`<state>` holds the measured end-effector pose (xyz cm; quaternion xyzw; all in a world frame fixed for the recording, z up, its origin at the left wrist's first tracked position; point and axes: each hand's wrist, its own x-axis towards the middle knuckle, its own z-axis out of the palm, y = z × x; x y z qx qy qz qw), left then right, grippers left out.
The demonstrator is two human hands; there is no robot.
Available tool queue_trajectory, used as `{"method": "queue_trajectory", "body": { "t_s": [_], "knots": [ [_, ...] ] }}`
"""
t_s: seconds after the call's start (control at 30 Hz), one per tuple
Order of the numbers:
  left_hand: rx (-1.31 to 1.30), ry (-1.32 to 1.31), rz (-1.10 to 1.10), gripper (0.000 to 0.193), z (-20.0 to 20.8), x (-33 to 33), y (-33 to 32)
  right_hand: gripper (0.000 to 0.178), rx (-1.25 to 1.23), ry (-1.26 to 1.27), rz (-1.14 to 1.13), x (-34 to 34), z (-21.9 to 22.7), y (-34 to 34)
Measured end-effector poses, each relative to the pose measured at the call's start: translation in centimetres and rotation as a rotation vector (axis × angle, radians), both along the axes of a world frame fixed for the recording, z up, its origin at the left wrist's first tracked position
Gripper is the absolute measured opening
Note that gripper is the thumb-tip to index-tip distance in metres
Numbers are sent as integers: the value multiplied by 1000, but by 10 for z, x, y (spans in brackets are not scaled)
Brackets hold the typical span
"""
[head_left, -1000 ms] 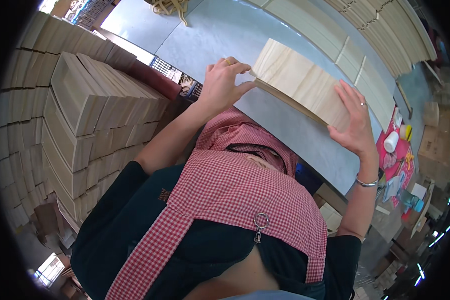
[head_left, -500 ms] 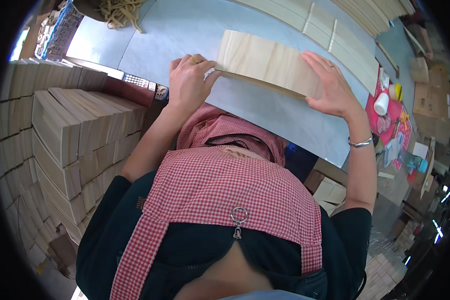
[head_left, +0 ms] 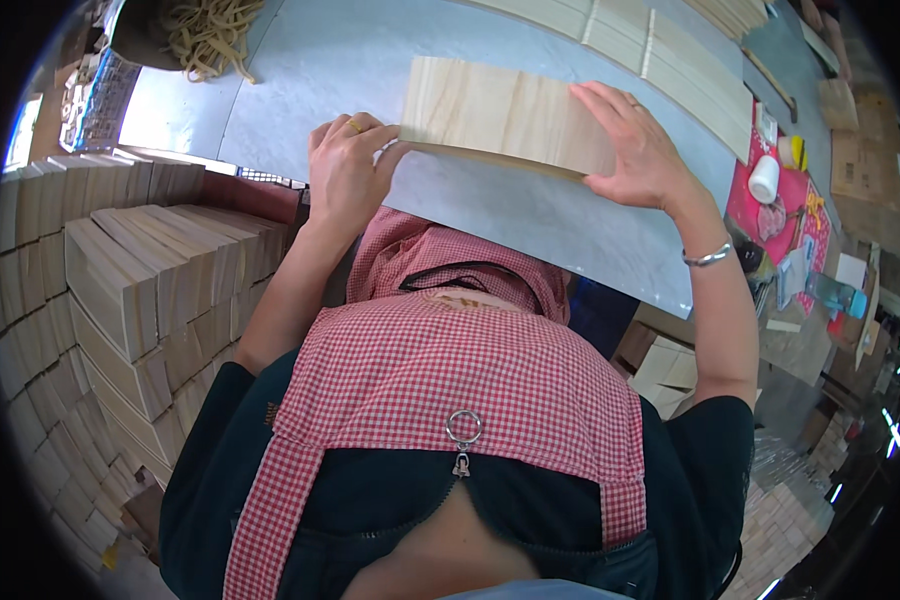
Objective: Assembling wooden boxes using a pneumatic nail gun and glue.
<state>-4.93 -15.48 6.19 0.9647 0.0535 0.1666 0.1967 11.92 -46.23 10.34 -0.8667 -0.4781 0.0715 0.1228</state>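
Note:
A pale, smooth wooden board (head_left: 505, 115) with light grain is between my two hands, at the near side of the grey-white table (head_left: 450, 200). Its long near edge faces me, showing some thickness. My left hand (head_left: 348, 175), with a ring on one finger, pinches the board's left end near the front corner, thumb and fingers closed. At the other end my right hand (head_left: 642, 150) grips the board, the thumb on the near corner and the fingers along the far right side. Whether the board rests flat on the table or is slightly raised, I cannot tell.
Rubber bands (head_left: 212, 35) spill from a container at the far left. Long pale boards (head_left: 695, 85) lie along the far side. On the right, a pink mat (head_left: 755, 215) bears a white bottle (head_left: 764, 180). Stacked wooden boards (head_left: 160, 270) rise at my left.
The whole view has shifted slightly, so hands, board and table all appear further left. Both hands keep their hold on the board's ends.

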Motion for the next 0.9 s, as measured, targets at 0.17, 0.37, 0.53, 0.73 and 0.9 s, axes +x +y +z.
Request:
{"method": "queue_trajectory", "body": {
  "t_s": [0.17,0.37,0.53,0.73,0.9],
  "knots": [
    [-22,-3,-16,18,0,2,-1,81,96,-147,-105,-14,4,-15],
    [0,-2,-20,18,4,3,-1,32,486,-193,-581,-51,-18,-79],
    [8,7,-41,18,6,6,2,12,468,-79,-682,-80,-40,-76],
    [21,35,-42,19,8,7,1,6,410,-146,-616,-78,-45,-71],
    [29,59,-54,18,10,6,3,2,447,18,-570,-69,-33,-71]
  ]
}}
